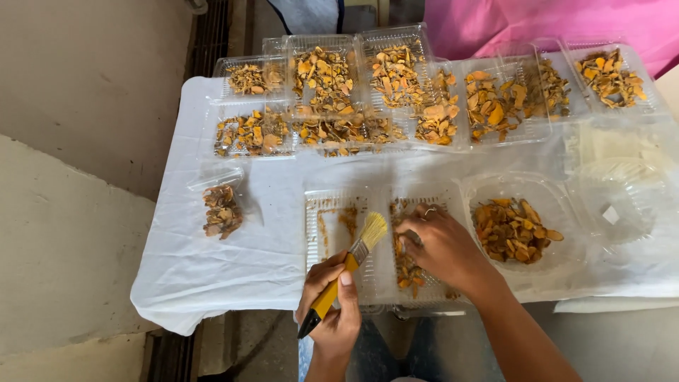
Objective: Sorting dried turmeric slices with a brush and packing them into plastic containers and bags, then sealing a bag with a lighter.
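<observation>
Nearest the camera, the left hand (331,304) has its fingers clamped around the yellow handle of a paintbrush (345,272), thumb laid along the top, with the black handle tip pointing down toward the person and the pale bristles raised up and to the right. The bristles hang over the open clear plastic tray (339,240) that lies on the white cloth (212,269) covering the desk; the left half of this tray is nearly bare apart from some orange dust and a few scraps. The right hand (442,244) rests palm down in the right half of the same tray, its fingers spread and bent over a small line of dried orange slices (407,269), touching them; I cannot tell whether any piece is pinched between the fingers. Just beside that hand, to the right, a round clear container (520,226) holds a heap of the same orange-brown slices. Farther right lie empty clear lids (619,205). To the left, well apart from the hands, a small clear bag (221,209) holds darker pieces. Along the far edge of the desk stands a row of filled clear trays (396,85), each holding orange slices, some overlapping one another. Behind them shows pink cloth (537,21).
</observation>
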